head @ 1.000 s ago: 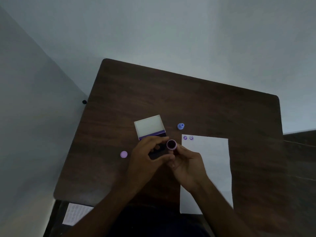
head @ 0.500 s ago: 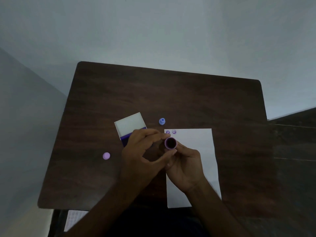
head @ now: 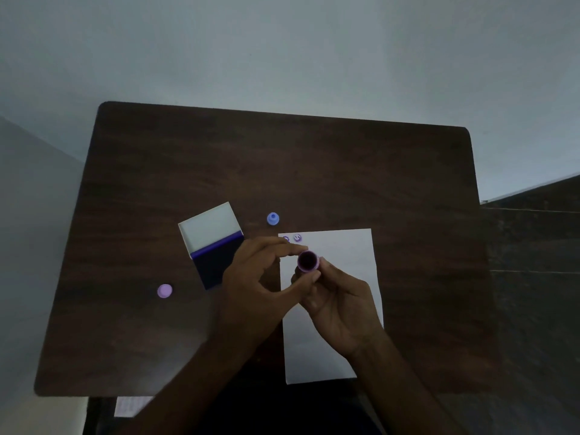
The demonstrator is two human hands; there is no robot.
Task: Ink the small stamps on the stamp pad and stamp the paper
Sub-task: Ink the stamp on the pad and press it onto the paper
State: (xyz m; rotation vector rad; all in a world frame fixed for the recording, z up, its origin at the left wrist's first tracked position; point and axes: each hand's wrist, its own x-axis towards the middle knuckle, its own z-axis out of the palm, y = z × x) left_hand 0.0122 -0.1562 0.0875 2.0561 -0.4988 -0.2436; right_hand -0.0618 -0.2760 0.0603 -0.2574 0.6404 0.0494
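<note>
Two hands meet above the near middle of the dark wooden table (head: 345, 171), over the left edge of the white paper (head: 342, 249). The right hand (head: 340, 304) has its fingers closed round a small purple stamp (head: 308, 261), which is held off the sheet with its dark round face turned up toward the camera, so its short axis runs roughly up from the hand. The left hand (head: 257, 284) curls beside it, forefinger and thumb a little apart, the fingertip touching the stamp's far-left rim; whether the thumb touches cannot be told. Left of the hands lies the open stamp pad (head: 216, 265), its pale lid (head: 210, 227) folded back on the far side and the dark ink surface partly hidden by the left hand. Two purple prints (head: 297, 238) sit at the paper's far-left corner. A blue stamp (head: 272, 218) stands just beyond that corner, and a lilac cap (head: 164, 290) lies well left. Bare wood spreads wide on the far side and to the right.
</note>
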